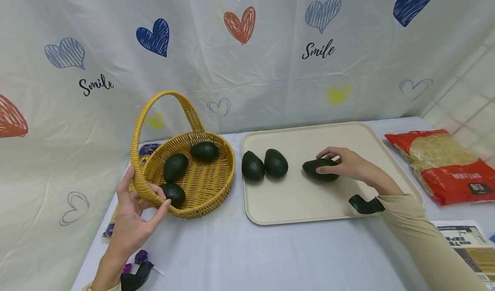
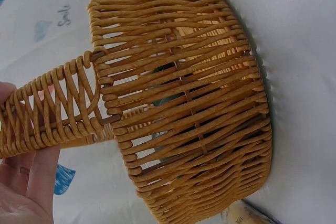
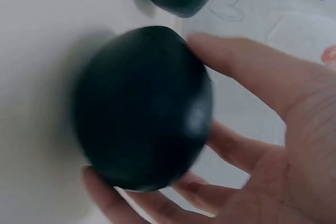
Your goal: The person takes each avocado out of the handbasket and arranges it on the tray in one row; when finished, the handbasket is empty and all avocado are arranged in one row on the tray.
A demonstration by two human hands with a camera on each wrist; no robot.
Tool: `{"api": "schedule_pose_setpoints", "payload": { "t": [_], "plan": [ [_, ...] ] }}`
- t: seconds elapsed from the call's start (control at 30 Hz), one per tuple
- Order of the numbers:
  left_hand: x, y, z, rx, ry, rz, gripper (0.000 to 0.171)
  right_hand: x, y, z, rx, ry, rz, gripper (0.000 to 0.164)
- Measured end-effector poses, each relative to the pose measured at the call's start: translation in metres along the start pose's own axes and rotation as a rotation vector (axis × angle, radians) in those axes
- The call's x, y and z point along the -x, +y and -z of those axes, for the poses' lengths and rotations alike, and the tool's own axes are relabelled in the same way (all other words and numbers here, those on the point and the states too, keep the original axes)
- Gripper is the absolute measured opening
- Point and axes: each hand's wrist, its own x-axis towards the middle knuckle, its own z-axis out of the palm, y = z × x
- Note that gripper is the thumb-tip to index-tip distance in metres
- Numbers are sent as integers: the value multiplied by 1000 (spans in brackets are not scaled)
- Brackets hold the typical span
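My left hand (image 1: 135,222) grips the lower end of the tall handle (image 1: 136,157) of a yellow wicker basket (image 1: 205,177). In the left wrist view, the fingers sit behind the handle (image 2: 50,103) just above the woven side (image 2: 184,103). Inside the basket are three dark green avocados, one of them this avocado (image 1: 175,167). My right hand (image 1: 353,167) holds another avocado (image 1: 316,170) over the beige tray (image 1: 294,205), thumb on one side and fingers round the other. The right wrist view shows this avocado (image 3: 142,108) close up, slightly blurred.
Two more avocados, including this avocado (image 1: 276,163), lie at the tray's left end. A red bag (image 1: 444,166) stands right of the tray, with a printed packet (image 1: 468,248) nearer. Lollipops (image 1: 141,256) lie by the left wrist. A heart-printed cloth (image 1: 270,67) hangs behind.
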Motion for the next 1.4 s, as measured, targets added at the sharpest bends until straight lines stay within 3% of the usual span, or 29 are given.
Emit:
{"api": "schedule_pose_setpoints", "payload": {
  "t": [0.13, 0.27, 0.57, 0.73, 0.83, 1.0, 1.23, 1.4],
  "plan": [
    [0, 0, 0, 3, 2, -3, 99, 1, -7, 2, 86, -56, 18, 62],
    [1, 1, 0, -5, 4, 14, 101, -2, -11, -3, 68, -68, 13, 66],
    [-1, 1, 0, -12, -5, 5, 100, -15, -14, -17, 7, 54, -62, 60],
    [1, 5, 0, -57, -9, 45, 119, -22, -14, -28, -112, 87, -76, 65],
    [2, 5, 0, -79, -13, 50, 124, -21, -15, -28, -107, 81, -75, 67],
    [2, 4, 2, -88, -16, 48, 121, -14, -18, -22, 5, 121, 3, 62],
    [2, 4, 2, -33, -5, 25, 104, -12, -17, -17, 138, 149, 148, 54],
    [1, 3, 1, -28, -6, 24, 105, -14, -17, -18, 152, 170, 143, 57]
  ]
}}
